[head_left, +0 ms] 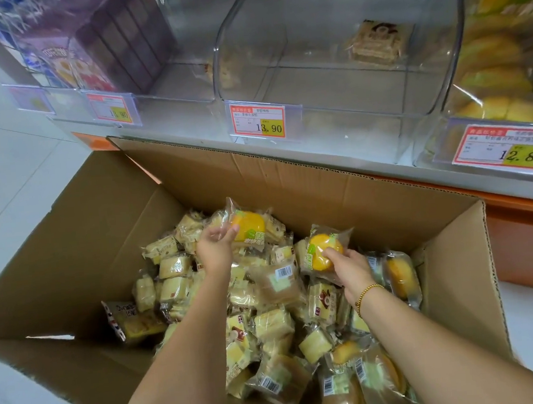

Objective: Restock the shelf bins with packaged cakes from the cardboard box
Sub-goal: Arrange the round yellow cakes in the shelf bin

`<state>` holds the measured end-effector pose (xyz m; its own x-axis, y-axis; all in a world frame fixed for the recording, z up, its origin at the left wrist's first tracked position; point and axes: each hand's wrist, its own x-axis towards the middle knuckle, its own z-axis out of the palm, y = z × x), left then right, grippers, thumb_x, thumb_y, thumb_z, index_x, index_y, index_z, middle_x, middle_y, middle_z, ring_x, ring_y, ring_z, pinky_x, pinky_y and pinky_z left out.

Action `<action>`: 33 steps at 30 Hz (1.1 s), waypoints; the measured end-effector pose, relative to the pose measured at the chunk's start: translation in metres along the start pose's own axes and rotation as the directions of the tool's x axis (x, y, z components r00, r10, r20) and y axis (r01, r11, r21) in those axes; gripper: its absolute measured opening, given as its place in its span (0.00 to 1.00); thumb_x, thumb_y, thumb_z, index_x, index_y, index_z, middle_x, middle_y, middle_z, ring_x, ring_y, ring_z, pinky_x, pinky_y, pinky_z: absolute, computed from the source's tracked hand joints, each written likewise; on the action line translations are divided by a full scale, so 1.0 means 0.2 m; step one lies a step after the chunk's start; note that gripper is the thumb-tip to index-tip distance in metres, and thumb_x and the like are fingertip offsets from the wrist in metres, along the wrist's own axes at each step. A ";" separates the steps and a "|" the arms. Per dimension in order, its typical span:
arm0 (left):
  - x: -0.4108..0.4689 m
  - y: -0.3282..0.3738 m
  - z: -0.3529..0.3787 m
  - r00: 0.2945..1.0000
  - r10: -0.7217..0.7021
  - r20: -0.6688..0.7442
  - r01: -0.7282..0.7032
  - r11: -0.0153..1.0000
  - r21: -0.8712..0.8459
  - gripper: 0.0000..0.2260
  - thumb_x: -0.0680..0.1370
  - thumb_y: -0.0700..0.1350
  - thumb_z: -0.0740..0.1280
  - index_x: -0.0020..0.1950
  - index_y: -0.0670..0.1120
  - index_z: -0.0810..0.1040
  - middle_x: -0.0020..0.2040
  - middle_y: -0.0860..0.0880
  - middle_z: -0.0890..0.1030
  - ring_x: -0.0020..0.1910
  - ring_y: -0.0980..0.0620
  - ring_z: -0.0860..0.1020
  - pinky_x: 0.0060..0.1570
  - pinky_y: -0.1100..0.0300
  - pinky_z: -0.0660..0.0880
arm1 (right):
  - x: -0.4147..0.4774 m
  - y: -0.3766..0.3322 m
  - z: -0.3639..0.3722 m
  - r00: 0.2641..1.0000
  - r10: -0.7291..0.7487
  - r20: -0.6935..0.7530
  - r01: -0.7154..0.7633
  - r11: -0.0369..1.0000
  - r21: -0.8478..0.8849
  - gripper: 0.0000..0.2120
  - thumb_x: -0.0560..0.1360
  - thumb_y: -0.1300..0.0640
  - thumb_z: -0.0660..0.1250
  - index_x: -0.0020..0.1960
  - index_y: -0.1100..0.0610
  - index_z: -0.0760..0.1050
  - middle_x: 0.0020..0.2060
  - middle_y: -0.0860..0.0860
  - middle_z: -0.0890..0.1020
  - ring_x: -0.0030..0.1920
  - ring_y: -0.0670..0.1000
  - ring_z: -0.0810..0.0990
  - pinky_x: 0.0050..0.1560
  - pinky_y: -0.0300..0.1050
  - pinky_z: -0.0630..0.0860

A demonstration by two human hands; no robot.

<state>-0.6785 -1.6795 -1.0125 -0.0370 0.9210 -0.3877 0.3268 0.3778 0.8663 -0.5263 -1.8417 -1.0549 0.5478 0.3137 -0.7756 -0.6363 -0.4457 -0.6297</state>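
Over the cardboard box (289, 183), left hand (216, 249) & right hand (350, 270) each pinch a yellow cake: first pack (248, 226), second pack (326, 250). Box v. full, middle bin (328, 77) above it near bare. Job's prob. just starting.

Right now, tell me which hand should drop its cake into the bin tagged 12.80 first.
Right, probably. The right hand grips its orange cake pack at the right side of the box, nearer that bin of matching yellow cakes. The left hand holds its pack farther left, below the nearly empty middle bin.
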 end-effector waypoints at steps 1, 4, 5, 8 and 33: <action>0.00 -0.02 -0.01 0.999 -0.045 -0.003 0.045 0.996 -0.081 0.08 0.74 0.42 0.73 0.42 0.46 0.74 0.48 0.48 0.81 0.53 0.46 0.80 0.57 0.47 0.77 | -0.01 -0.01 0.01 1.000 -0.002 -0.031 0.002 1.000 -0.016 0.25 0.72 0.53 0.72 0.66 0.58 0.72 0.55 0.55 0.80 0.55 0.55 0.79 0.57 0.50 0.75; -0.02 -0.04 -0.03 0.989 -0.146 0.010 0.145 0.971 -0.192 0.07 0.75 0.41 0.71 0.40 0.44 0.75 0.47 0.48 0.82 0.55 0.47 0.79 0.62 0.46 0.74 | -0.05 -0.04 0.00 0.998 -0.007 -0.059 0.005 0.999 -0.039 0.23 0.72 0.51 0.72 0.63 0.60 0.74 0.53 0.55 0.81 0.53 0.56 0.79 0.56 0.50 0.76; -0.03 -0.03 -0.04 0.987 -0.161 0.023 0.162 0.969 -0.186 0.08 0.76 0.40 0.71 0.39 0.44 0.75 0.46 0.50 0.82 0.55 0.47 0.79 0.64 0.46 0.73 | -0.08 -0.07 0.00 0.999 -0.008 -0.047 0.005 0.998 -0.060 0.20 0.73 0.52 0.71 0.60 0.60 0.75 0.51 0.55 0.81 0.51 0.55 0.79 0.53 0.48 0.75; -0.08 0.09 -0.12 0.988 -0.126 0.086 0.132 0.989 -0.070 0.09 0.76 0.40 0.71 0.37 0.45 0.74 0.47 0.49 0.82 0.58 0.46 0.78 0.63 0.46 0.73 | -0.20 -0.15 -0.02 0.993 -0.094 0.072 0.105 0.983 -0.152 0.14 0.73 0.52 0.69 0.54 0.60 0.78 0.47 0.55 0.81 0.45 0.53 0.78 0.44 0.45 0.72; -1.17 1.20 0.21 0.748 0.455 0.483 -0.329 0.886 -0.327 0.09 0.79 0.36 0.65 0.40 0.41 0.71 0.33 0.46 0.78 0.32 0.58 0.78 0.38 0.59 0.81 | -1.34 -1.47 -1.29 0.691 -0.627 0.360 0.718 0.538 -0.442 0.41 0.43 0.38 0.80 0.48 0.64 0.82 0.50 0.64 0.83 0.47 0.58 0.79 0.60 0.59 0.73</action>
<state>-0.5514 -1.8075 -0.7276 0.5771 0.8152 -0.0478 -0.0066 0.0632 0.9980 -0.3453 -2.0106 -0.6502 0.5821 0.7978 -0.1574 0.2908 -0.3850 -0.8759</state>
